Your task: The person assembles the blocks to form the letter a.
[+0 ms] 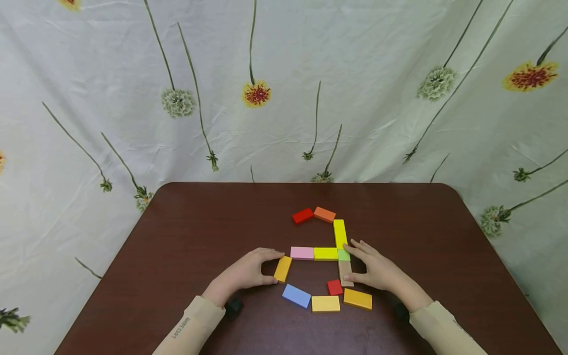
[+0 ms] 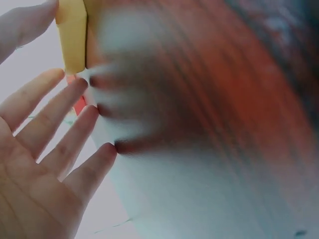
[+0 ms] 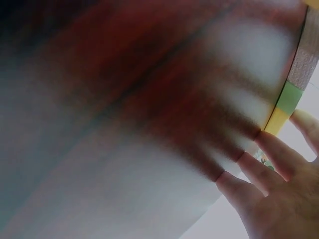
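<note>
In the head view, my left hand point(image 1: 253, 268) pinches a yellow-orange block point(image 1: 282, 269) lengthwise between thumb and forefinger. The left wrist view shows the same block point(image 2: 73, 37) between thumb and forefinger, other fingers extended. My right hand point(image 1: 377, 266) touches a row of blocks: its forefinger is at the join of a long yellow block point(image 1: 339, 233) and a small green block point(image 1: 343, 255), its thumb on a tan wooden block point(image 1: 344, 271). Left of the green block, a yellow block point(image 1: 326, 254) and a pink block point(image 1: 302, 253) lie in line.
A red block point(image 1: 302, 216) and an orange block point(image 1: 325, 214) lie beyond the row. Nearer are a blue block point(image 1: 296, 296), a pale yellow block point(image 1: 326, 303), a small red block point(image 1: 335, 287) and another yellow-orange block point(image 1: 357, 299). All lie on a brown table point(image 1: 199, 217) before a flowered cloth point(image 1: 284, 133).
</note>
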Demonstrator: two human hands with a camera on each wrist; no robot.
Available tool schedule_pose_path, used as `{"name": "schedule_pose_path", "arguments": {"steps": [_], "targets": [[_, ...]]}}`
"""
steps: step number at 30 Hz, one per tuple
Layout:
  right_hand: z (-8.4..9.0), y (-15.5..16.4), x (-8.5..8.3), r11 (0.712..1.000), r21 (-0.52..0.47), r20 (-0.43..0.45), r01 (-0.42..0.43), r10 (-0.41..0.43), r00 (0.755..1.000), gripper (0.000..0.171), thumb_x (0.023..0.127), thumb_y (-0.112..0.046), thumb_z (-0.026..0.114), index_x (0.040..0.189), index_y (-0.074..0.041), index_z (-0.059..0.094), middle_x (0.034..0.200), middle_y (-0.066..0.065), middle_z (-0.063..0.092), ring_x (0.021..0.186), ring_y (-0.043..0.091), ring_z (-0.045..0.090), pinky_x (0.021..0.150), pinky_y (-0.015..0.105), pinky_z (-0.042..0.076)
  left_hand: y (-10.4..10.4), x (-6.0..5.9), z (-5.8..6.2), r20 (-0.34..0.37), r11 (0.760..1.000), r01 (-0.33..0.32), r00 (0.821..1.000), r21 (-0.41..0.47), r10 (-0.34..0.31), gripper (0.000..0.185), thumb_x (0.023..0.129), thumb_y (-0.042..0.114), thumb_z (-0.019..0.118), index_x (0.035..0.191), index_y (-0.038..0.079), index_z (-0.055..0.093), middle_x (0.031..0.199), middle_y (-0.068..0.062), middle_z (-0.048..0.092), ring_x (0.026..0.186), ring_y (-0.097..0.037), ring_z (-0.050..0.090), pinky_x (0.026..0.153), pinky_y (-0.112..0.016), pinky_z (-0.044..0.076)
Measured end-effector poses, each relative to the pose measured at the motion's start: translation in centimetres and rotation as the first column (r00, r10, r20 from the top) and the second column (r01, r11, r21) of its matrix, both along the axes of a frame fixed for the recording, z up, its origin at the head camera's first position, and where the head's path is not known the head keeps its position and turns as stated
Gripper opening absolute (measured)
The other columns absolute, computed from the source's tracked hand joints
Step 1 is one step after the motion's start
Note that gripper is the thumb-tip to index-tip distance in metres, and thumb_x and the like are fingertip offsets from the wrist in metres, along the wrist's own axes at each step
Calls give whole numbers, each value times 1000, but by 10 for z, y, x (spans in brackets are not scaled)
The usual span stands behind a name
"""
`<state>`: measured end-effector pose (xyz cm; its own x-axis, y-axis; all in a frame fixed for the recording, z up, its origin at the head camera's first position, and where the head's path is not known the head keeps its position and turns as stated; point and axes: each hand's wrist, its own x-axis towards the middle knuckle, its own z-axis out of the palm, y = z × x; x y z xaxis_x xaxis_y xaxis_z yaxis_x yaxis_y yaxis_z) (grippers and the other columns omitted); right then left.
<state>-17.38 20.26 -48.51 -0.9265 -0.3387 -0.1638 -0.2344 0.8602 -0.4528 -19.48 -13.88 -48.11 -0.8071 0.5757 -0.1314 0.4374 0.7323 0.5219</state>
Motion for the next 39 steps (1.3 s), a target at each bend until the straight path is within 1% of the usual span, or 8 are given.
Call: {"name": "schedule_pose_path", "arguments": {"steps": [4,8,11,13,18,24,27,39], "targets": [[1,0,0,1000,-4,8,0,0,1000,82,74,-57,69,142,-19,42,150,12,32,137,38,26,98,61,36,3,4,2,-29,1000,1,1000,26,-1,54,79,28,73,129,16,57,137,-5,49,129,-28,40,103,-47,37],[4,-1,-1,1000,-4,0,-3,3,1000,83,74,-56,69,142,-18,42,149,14,33,137,39,27,96,61,37,10,12,6,-105,995,74,992,65,-67,40,79,27,74,117,17,66,138,-7,47,134,-31,32,103,-48,38],[5,-1,-1,1000,-3,-2,-1,1,1000,83,74,-56,70,142,-18,41,149,14,33,136,39,27,96,61,37,17,18,6,-155,989,143,979,35,-136,35,78,34,75,109,19,69,140,-7,45,137,-31,27,103,-46,37],[6,-1,-1,1000,1,-1,1,-1,1000,83,74,-56,70,142,-18,41,149,14,33,136,39,27,95,61,38,21,22,6,-180,984,176,968,5,-172,35,77,39,75,107,22,69,141,-5,44,138,-30,25,105,-45,36],[6,-1,-2,1000,11,0,7,-7,1000,83,74,-56,70,142,-18,41,150,14,32,137,39,26,95,60,38,27,25,5,-221,974,221,949,-45,-226,36,75,44,76,105,24,71,142,-5,44,139,-30,25,107,-45,32],[4,-2,0,1000,11,13,6,-6,1000,83,74,-56,70,143,-19,41,150,13,31,137,38,26,96,60,38,27,26,1,-227,969,244,942,-51,-249,27,75,40,76,97,25,74,142,-6,44,138,-32,25,109,-52,26],[4,-1,1,1000,5,20,9,-10,1000,83,74,-55,70,142,-19,41,150,13,32,137,38,26,97,60,37,27,26,1,-227,966,252,939,-51,-257,25,75,40,76,96,25,74,142,-6,44,139,-33,24,109,-53,25],[2,-2,-1,1000,13,26,25,-25,999,83,73,-57,70,142,-21,42,150,12,32,138,37,26,97,61,37,23,22,5,-162,969,240,956,-54,-246,23,75,37,77,95,26,75,145,-5,42,140,-33,20,110,-55,21]]}}
